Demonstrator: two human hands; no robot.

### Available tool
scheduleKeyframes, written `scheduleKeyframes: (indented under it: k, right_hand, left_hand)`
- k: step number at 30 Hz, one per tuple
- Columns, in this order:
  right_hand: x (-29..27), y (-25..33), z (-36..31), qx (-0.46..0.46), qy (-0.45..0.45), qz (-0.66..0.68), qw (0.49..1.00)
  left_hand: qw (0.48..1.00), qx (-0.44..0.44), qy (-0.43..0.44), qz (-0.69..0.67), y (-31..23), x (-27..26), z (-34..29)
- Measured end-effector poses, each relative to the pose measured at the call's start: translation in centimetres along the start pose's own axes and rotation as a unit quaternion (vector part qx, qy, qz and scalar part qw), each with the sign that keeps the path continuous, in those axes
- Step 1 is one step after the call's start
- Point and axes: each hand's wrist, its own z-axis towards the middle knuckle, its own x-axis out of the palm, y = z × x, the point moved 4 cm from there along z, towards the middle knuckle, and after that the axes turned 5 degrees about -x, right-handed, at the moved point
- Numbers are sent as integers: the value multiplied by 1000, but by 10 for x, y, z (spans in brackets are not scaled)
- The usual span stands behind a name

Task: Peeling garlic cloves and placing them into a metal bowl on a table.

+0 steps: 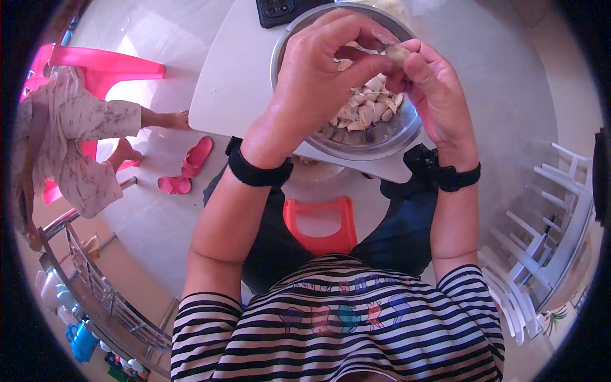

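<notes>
Over a round metal bowl (394,148) on a white table, my two hands meet at a pale garlic clove (398,56). My right hand (439,95) grips the clove between thumb and fingers. From the other side my left hand (324,67) pinches at it, thumb and fingertips touching the clove and a thin scrap of skin. Many unpeeled garlic cloves (366,109) lie in the bowl below, partly covered by my left hand.
A dark phone (277,11) rests on the white table (219,95), behind the bowl. Left are pink sandals (197,156), a pink chair (114,67) and another person's bare legs (121,121). A red stool (321,245) is below me; white racks (554,210) stand right.
</notes>
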Motion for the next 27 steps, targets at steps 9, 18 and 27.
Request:
scheduleKeyframes:
  k: [9, 18, 27]
  right_hand:
    - [0, 4, 0, -61, -53, -36, 996]
    - [1, 11, 0, -101, -56, -24, 993]
    - [-1, 9, 1, -103, -43, -30, 993]
  left_hand:
    - [1000, 10, 14, -4, 4, 0, -1]
    - [999, 44, -13, -17, 2, 2, -2]
    - [992, 92, -4, 91, -11, 0, -2]
